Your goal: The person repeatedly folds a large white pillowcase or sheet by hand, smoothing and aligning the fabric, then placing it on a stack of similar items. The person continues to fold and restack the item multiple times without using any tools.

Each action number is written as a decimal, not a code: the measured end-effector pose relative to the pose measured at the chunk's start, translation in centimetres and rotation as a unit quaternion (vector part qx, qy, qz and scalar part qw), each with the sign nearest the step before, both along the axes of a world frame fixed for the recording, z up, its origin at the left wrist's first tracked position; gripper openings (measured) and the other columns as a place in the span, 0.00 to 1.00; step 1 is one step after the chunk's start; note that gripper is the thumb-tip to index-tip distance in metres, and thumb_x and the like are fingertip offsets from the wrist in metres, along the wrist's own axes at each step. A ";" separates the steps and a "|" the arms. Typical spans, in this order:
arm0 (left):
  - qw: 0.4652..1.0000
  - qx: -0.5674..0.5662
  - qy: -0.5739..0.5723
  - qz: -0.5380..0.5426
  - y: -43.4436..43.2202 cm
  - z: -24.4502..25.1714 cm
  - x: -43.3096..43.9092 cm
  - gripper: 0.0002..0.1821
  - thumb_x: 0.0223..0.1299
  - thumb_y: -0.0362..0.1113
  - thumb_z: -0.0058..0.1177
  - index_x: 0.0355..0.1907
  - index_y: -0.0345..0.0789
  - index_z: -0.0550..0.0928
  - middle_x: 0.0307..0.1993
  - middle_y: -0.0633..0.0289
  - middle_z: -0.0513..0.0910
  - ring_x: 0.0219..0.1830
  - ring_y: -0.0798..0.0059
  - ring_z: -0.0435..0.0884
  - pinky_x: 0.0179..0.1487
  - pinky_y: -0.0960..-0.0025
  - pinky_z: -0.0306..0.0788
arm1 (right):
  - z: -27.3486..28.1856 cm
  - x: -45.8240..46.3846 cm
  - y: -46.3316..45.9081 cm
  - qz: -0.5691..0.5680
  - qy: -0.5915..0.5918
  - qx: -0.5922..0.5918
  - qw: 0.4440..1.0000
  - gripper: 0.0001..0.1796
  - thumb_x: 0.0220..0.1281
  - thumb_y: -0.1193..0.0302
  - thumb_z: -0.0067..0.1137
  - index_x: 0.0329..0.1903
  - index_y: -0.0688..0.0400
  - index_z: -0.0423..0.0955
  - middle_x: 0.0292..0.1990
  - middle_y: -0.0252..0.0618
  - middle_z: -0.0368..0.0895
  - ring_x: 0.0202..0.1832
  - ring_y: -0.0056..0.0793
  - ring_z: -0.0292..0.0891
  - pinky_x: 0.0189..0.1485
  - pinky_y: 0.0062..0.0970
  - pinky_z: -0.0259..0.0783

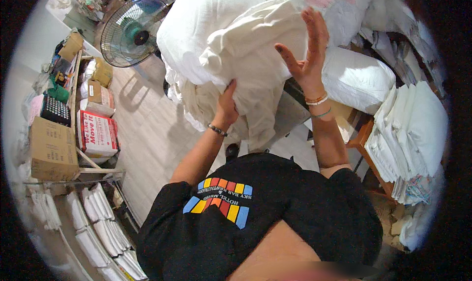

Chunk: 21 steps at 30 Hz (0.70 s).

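A large heap of white cloth (258, 52) lies before me, its loose folds hanging down towards the floor. My left hand (228, 106) is at the near side of the hanging folds, thumb up; its fingers are partly hidden, so a grip on the cloth cannot be made out. My right hand (309, 56) is raised at the right part of the heap, palm and fingers spread, holding nothing. Just right of that wrist lies a stuffed white bundle (357, 78).
A standing fan (132, 32) is at the upper left. Shelving at left holds a cardboard box (53, 148) and a red-and-white box (97, 133). Folded white cloths (405, 141) are stacked at right, more (105, 222) at lower left. A wooden frame (363, 133) stands near my right arm.
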<state>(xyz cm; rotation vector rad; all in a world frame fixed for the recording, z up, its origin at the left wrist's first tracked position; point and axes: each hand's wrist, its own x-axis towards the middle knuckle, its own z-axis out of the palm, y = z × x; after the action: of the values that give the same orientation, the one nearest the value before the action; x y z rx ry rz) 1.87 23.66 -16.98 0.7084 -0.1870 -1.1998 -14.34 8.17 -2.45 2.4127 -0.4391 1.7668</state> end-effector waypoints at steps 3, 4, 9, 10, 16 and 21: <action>0.999 0.025 -0.024 0.024 0.8 -0.4 0.5 0.31 0.70 0.42 0.58 0.71 0.33 0.67 0.63 0.54 0.77 0.62 0.57 0.78 0.64 0.52 0.74 | -2.7 0.0 -4.0 -0.077 -0.044 0.077 0.993 0.47 0.61 0.47 0.69 0.73 0.60 0.61 0.62 0.53 0.76 0.64 0.51 0.70 0.68 0.39 0.65; 0.999 0.025 -0.035 0.031 0.9 -0.2 0.4 0.32 0.70 0.41 0.57 0.71 0.34 0.66 0.64 0.53 0.76 0.64 0.56 0.76 0.67 0.52 0.72 | -3.2 -0.1 -5.4 -0.044 -0.067 0.150 0.985 0.44 0.61 0.47 0.69 0.71 0.60 0.64 0.59 0.53 0.78 0.59 0.47 0.74 0.64 0.36 0.68; 0.805 0.013 -0.530 0.266 1.5 3.2 0.6 0.34 0.63 0.37 0.66 0.68 0.33 0.68 0.60 0.55 0.78 0.60 0.59 0.78 0.68 0.59 0.68 | -2.7 0.6 -8.1 -0.029 0.034 0.397 0.917 0.28 0.63 0.50 0.69 0.53 0.60 0.78 0.34 0.42 0.85 0.30 0.28 0.75 0.37 0.32 0.71; 0.744 0.006 -0.590 0.313 1.5 4.0 0.9 0.31 0.62 0.36 0.66 0.66 0.32 0.71 0.58 0.56 0.79 0.59 0.61 0.78 0.68 0.61 0.67 | -2.2 1.1 -7.9 0.003 0.009 0.373 0.928 0.25 0.64 0.51 0.68 0.49 0.59 0.80 0.30 0.40 0.84 0.26 0.26 0.72 0.33 0.32 0.69; 0.786 0.013 -0.565 0.249 2.7 5.7 6.5 0.08 0.65 0.30 0.65 0.43 0.32 0.81 0.45 0.63 0.81 0.47 0.77 0.78 0.53 0.71 0.72 | 1.7 4.4 -10.1 -0.022 -0.006 0.307 0.951 0.16 0.69 0.57 0.61 0.42 0.59 0.83 0.28 0.47 0.82 0.29 0.40 0.80 0.34 0.39 0.71; 0.815 0.027 -0.518 0.260 3.1 3.9 10.1 0.07 0.68 0.28 0.62 0.45 0.33 0.81 0.44 0.66 0.81 0.42 0.83 0.77 0.45 0.77 0.72 | 1.3 7.4 -15.7 -0.057 -0.001 0.349 0.935 0.21 0.67 0.53 0.60 0.41 0.59 0.85 0.33 0.54 0.85 0.36 0.52 0.84 0.40 0.43 0.75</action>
<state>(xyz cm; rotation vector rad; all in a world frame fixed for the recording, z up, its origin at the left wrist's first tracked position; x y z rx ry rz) 11.97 26.73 -13.03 1.3177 -0.8102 -0.1892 -6.91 -7.55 -1.16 2.7170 -1.3802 1.7690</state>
